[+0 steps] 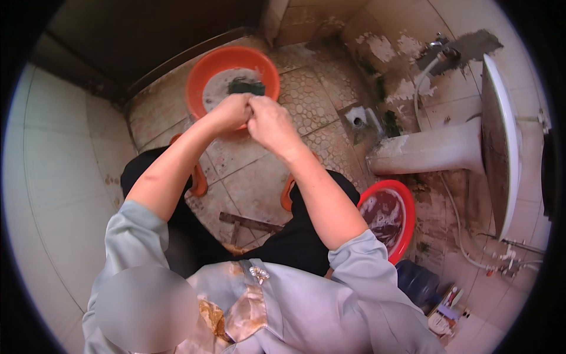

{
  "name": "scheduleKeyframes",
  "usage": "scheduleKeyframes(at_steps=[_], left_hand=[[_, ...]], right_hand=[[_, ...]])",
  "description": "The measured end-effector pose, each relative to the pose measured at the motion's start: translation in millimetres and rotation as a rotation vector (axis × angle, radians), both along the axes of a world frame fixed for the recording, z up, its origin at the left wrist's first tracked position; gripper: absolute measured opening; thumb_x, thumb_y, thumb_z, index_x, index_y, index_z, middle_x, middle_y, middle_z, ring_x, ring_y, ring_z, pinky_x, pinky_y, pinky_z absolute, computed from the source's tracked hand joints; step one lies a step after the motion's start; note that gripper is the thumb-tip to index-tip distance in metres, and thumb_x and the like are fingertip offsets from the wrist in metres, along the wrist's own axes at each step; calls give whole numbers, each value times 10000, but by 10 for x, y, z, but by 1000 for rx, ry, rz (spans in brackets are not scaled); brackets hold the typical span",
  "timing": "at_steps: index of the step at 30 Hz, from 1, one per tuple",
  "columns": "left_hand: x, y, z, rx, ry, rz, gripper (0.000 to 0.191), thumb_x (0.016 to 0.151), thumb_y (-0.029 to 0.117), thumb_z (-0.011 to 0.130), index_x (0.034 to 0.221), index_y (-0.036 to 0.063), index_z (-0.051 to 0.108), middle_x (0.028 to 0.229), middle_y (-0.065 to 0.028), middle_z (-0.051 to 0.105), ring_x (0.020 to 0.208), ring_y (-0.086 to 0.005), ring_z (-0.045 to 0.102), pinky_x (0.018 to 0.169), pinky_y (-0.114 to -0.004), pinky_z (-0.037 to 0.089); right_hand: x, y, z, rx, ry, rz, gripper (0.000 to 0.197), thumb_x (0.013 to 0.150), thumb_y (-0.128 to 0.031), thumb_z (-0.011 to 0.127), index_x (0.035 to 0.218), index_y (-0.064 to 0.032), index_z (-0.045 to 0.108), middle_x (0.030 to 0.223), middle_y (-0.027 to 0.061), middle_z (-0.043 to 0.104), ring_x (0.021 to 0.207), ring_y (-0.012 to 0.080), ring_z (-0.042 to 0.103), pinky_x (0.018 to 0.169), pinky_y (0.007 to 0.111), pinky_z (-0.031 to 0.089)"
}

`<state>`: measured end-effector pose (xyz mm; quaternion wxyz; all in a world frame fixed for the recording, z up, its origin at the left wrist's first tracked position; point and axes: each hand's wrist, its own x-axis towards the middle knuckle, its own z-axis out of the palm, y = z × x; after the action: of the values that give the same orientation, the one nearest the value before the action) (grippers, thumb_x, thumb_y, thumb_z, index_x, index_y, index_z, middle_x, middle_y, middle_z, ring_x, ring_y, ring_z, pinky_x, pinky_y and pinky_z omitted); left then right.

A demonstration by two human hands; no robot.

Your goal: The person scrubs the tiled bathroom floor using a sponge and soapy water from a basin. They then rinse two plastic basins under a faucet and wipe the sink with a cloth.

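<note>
My left hand (234, 110) and my right hand (269, 121) meet with curled fingers over the near side of an orange plastic basin (196, 84). Both grip a dark green cloth (246, 87), whose visible part extends just beyond my knuckles. The held part is hidden by my fingers. Whitish, sudsy water (216, 88) lies in the basin beneath the cloth.
To my right, a red basin (409, 221) holds foamy, dark reddish contents. A sink pedestal (424, 152) rises near a floor drain (356, 118). Orange slippers (200, 181) are on my feet. Between my legs is a low wooden piece (247, 221); a large blue bottle (418, 283) lies nearby.
</note>
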<state>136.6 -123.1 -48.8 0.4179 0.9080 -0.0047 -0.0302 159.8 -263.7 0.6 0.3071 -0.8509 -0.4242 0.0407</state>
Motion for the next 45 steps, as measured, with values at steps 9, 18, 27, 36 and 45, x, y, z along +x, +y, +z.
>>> scheduleKeyframes(at_steps=[9, 18, 27, 36, 45], left_hand=[[-39, -139, 150, -15, 170, 38, 277, 689, 181, 544, 917, 26, 571, 958, -193, 567, 916, -323, 534, 774, -380, 413], [217, 34, 138, 569, 39, -220, 201, 762, 130, 491, 920, 14, 536, 923, -157, 571, 904, -305, 522, 786, -344, 398], [335, 226, 28, 432, -90, -236, 257, 793, 181, 463, 994, 26, 507, 983, -151, 539, 957, -296, 483, 823, -353, 379], [432, -223, 278, 1510, -557, -430, 190, 794, 186, 401, 843, 108, 567, 799, -9, 564, 793, -126, 554, 680, -227, 440], [484, -38, 128, 1474, -785, -453, 180, 806, 177, 382, 827, 114, 549, 798, 3, 552, 776, -114, 544, 677, -215, 431]], right_hand=[[-82, 122, -121, -377, -68, -60, 267, 677, -88, 537, 919, 14, 583, 967, 144, 570, 942, 241, 524, 886, 396, 312], [-52, 339, 24, -270, -232, -240, 281, 658, -103, 576, 907, 28, 580, 917, 161, 564, 878, 241, 518, 781, 379, 355], [-24, 589, 365, -458, 241, -585, 292, 710, -87, 548, 988, 4, 548, 963, 116, 548, 897, 207, 486, 720, 346, 373], [222, 859, -208, -419, 198, -492, 340, 734, -110, 524, 1051, 14, 521, 981, 108, 544, 927, 225, 469, 714, 358, 367], [218, 504, -86, -378, 6, -346, 354, 754, -117, 485, 1071, 40, 499, 1036, 144, 532, 969, 264, 463, 772, 402, 346]])
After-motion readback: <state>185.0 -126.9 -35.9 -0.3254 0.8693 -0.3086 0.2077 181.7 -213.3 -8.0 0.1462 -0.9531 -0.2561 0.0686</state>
